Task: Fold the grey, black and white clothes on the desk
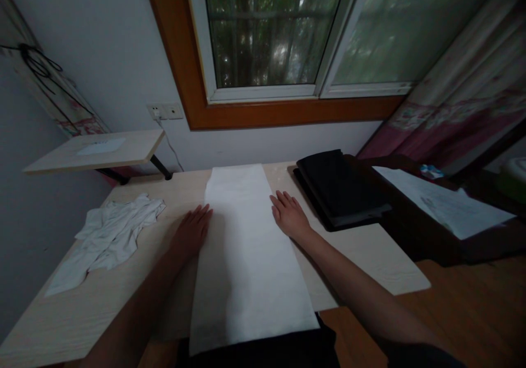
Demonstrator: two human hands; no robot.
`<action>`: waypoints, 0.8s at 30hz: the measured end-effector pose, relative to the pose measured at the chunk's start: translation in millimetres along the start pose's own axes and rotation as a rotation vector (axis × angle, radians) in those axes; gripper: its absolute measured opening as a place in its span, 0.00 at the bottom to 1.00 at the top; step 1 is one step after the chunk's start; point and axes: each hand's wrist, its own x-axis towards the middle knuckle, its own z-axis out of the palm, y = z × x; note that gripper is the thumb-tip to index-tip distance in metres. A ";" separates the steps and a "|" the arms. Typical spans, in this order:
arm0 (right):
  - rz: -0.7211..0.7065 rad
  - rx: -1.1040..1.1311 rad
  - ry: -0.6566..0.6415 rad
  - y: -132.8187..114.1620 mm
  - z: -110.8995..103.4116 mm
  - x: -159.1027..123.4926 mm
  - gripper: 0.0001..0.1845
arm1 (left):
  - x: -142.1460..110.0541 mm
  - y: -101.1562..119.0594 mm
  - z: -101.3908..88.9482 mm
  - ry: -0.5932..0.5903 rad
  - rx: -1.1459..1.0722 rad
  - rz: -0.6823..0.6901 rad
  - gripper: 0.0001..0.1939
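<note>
A long white cloth (246,247), folded into a smooth strip, lies on the pale wooden table (164,302) and runs from its back to its front edge. My left hand (192,230) rests by the cloth's left edge, fingers stretched out, the tips at that edge. On the opposite side my right hand (290,213) lies flat with its fingertips at the right edge. Neither hand grips anything. Left of the cloth is a crumpled white garment (113,231).
Dark folded cloth or folders (337,187) sit at the back right of the table. A small raised shelf (102,148) with a paper on it stands at the back left. Beyond are a wall socket (164,111) and a window (279,33). A white sheet (444,201) lies further right.
</note>
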 end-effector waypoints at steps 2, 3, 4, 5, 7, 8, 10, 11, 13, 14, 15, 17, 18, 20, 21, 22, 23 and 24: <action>-0.017 0.015 0.006 13.8 -2.0 -1.3 0.26 | -4.9 -13.4 -1.8 -0.017 -0.014 0.038 0.26; -0.043 0.030 0.005 20.0 -3.2 -2.1 0.25 | -7.1 -19.5 -2.8 -0.023 -0.024 0.059 0.26; -0.076 0.049 0.001 25.8 -4.5 -3.0 0.25 | -9.0 -24.9 -3.9 -0.028 -0.036 0.083 0.26; -0.114 0.072 -0.005 30.9 -5.9 -4.0 0.25 | -10.6 -29.6 -5.0 -0.031 -0.049 0.109 0.25; -0.186 0.124 -0.026 39.5 -9.6 -6.1 0.24 | -13.0 -36.4 -7.2 -0.035 -0.074 0.154 0.24; -0.216 0.153 -0.042 43.0 -11.9 -7.1 0.25 | -13.8 -38.5 -8.3 -0.038 -0.086 0.175 0.23; -0.259 0.211 -0.084 48.2 -17.1 -8.9 0.26 | -15.0 -41.1 -10.4 -0.048 -0.107 0.207 0.22; -0.272 0.237 -0.107 50.1 -19.8 -9.6 0.27 | -15.6 -41.9 -11.3 -0.052 -0.115 0.220 0.22; -0.289 0.277 -0.147 52.5 -24.5 -10.7 0.29 | -17.0 -43.0 -12.4 -0.050 -0.125 0.238 0.22; -0.298 0.291 -0.161 53.2 -26.3 -11.1 0.30 | -17.9 -43.4 -12.8 -0.047 -0.127 0.244 0.22; -0.309 0.304 -0.172 53.5 -27.6 -11.5 0.30 | -19.0 -43.6 -12.9 -0.045 -0.129 0.252 0.22; -0.331 0.331 -0.186 53.4 -28.8 -12.5 0.30 | -21.2 -43.6 -12.9 -0.049 -0.130 0.268 0.23; -0.340 0.346 -0.194 53.0 -28.9 -13.2 0.29 | -22.2 -43.2 -12.9 -0.053 -0.127 0.273 0.23; -0.351 0.382 -0.207 51.4 -28.5 -14.6 0.27 | -23.8 -41.8 -13.1 -0.061 -0.118 0.278 0.23; -0.359 0.403 -0.210 50.3 -28.1 -15.3 0.25 | -24.2 -40.9 -13.4 -0.065 -0.113 0.278 0.23; -0.370 0.423 -0.212 49.1 -27.6 -16.0 0.24 | -24.3 -39.9 -13.7 -0.070 -0.109 0.281 0.22; -0.381 0.443 -0.210 47.9 -27.0 -16.6 0.22 | -24.2 -38.9 -14.0 -0.075 -0.107 0.286 0.22; -0.392 0.460 -0.209 46.7 -26.4 -17.0 0.21 | -23.9 -37.8 -14.4 -0.080 -0.109 0.294 0.21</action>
